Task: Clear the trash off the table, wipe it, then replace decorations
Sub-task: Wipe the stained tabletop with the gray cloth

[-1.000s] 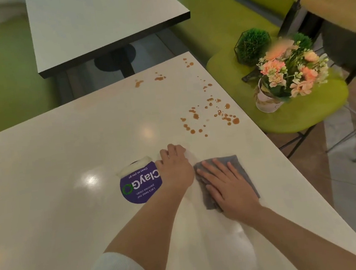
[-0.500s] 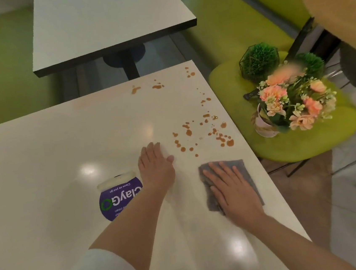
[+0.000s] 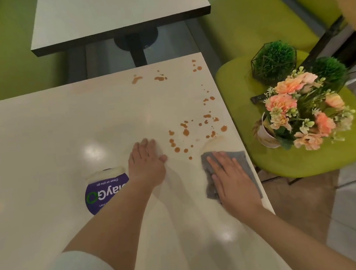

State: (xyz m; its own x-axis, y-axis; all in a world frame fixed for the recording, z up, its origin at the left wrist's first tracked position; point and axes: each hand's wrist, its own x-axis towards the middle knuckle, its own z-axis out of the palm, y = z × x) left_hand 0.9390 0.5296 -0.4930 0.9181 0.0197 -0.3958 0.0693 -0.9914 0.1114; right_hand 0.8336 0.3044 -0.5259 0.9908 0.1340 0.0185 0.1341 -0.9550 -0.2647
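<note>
The right hand presses flat on the soft, limp grey cloth; the left hand rests flat, fingers straight, on the bench; palm pressure should suit the cloth.

Glossy table, matt cloth

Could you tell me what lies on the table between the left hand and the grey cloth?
In the head view, orange sauce drops dot the table between the left hand and the grey cloth.
</note>
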